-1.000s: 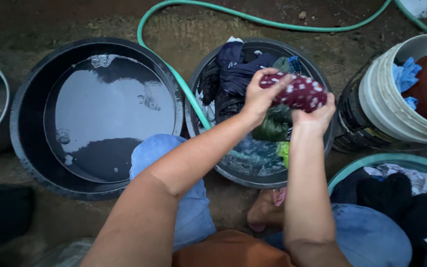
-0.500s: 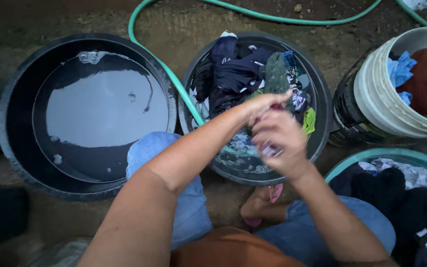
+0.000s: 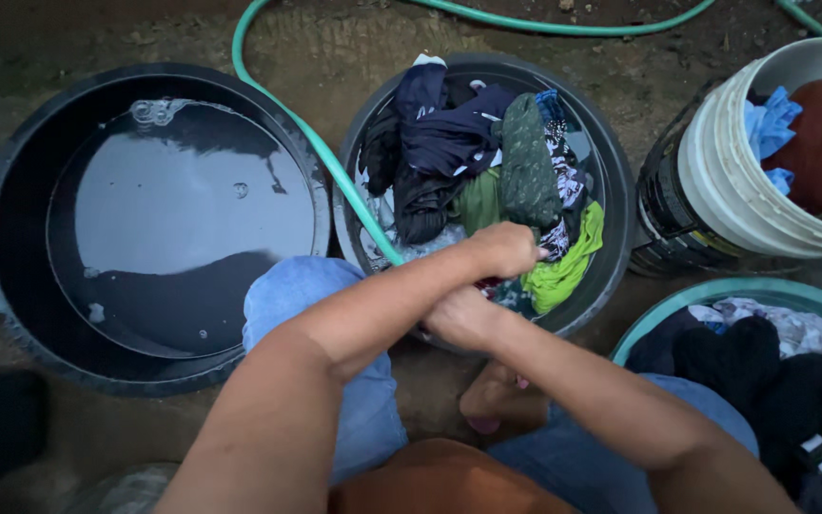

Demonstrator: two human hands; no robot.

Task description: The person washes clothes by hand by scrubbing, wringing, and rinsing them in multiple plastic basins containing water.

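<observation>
My left hand (image 3: 504, 249) and my right hand (image 3: 461, 321) are clenched close together over the near side of a black basin (image 3: 611, 205) full of wet clothes. Both grip a maroon white-spotted cloth (image 3: 491, 284), of which only a sliver shows between them. My left forearm crosses over the right wrist. In the basin lie dark navy garments (image 3: 444, 133), a dark green patterned piece (image 3: 528, 162) and a lime green cloth (image 3: 563, 266). A green hose (image 3: 321, 157) runs over the basin's left rim into it.
A large black tub of water (image 3: 159, 205) sits on the left. At the right stand a white bucket (image 3: 725, 190) holding red and blue cloth and a teal basin (image 3: 763, 297) of dark clothes. My blue-clad knees and a foot are below, on bare dirt ground.
Both hands came down from above the basin to its near edge, twisting the maroon cloth, which is now nearly hidden. The view shifted slightly right.
</observation>
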